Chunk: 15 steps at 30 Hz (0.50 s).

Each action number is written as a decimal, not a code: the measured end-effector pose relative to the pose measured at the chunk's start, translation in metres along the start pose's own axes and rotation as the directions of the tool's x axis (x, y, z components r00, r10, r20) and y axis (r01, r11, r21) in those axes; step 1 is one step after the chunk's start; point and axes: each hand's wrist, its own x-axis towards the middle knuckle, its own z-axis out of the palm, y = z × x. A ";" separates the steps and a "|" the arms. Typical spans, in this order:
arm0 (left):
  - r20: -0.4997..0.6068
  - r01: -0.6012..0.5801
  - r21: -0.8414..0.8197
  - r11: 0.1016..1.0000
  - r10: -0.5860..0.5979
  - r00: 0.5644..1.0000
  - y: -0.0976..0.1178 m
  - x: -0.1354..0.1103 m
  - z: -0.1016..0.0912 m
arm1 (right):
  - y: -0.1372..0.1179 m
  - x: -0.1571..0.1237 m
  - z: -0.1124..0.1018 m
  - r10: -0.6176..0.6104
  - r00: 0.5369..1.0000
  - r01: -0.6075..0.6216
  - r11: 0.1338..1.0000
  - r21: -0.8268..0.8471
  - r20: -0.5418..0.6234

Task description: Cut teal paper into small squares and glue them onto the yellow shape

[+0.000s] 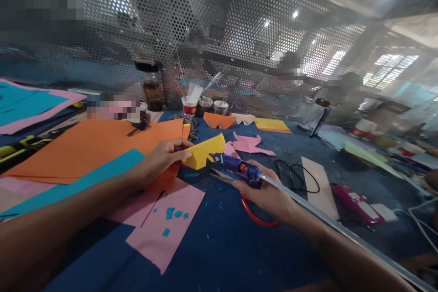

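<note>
Between the thumb and fingers of my left hand (167,157) is a piece of yellow paper (200,153) with notches cut in its lower edge. My right hand (265,191) grips a blue glue gun (239,167), a long clear glue stick (301,200) trailing from its back. The nozzle points left, close to the notched edge; whether it touches is unclear. Scissors with red handles (258,220) lie beneath my right hand. Small blue paper bits (170,213) rest on a pink sheet (160,242) below my left hand.
Large orange sheets (85,146) and a blue strip (102,178) spread at left. Notched orange paper (218,121), pink scraps (248,142) and paper cups (189,106) stand or lie behind. At right are a black cord (297,178) and a magenta device (357,203). Perforated metal sheeting (232,54) borders the table.
</note>
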 end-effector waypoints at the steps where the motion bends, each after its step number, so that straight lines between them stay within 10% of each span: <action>1: 0.007 -0.007 -0.007 1.000 0.007 1.000 0.000 0.000 0.000 | 0.000 0.000 0.000 -0.006 1.000 0.006 1.000 0.000 -0.004; 15: -0.033 0.022 0.085 0.996 -0.019 0.999 0.006 -0.001 0.004 | -0.002 -0.002 0.001 0.022 1.000 -0.022 0.999 -0.042 -0.008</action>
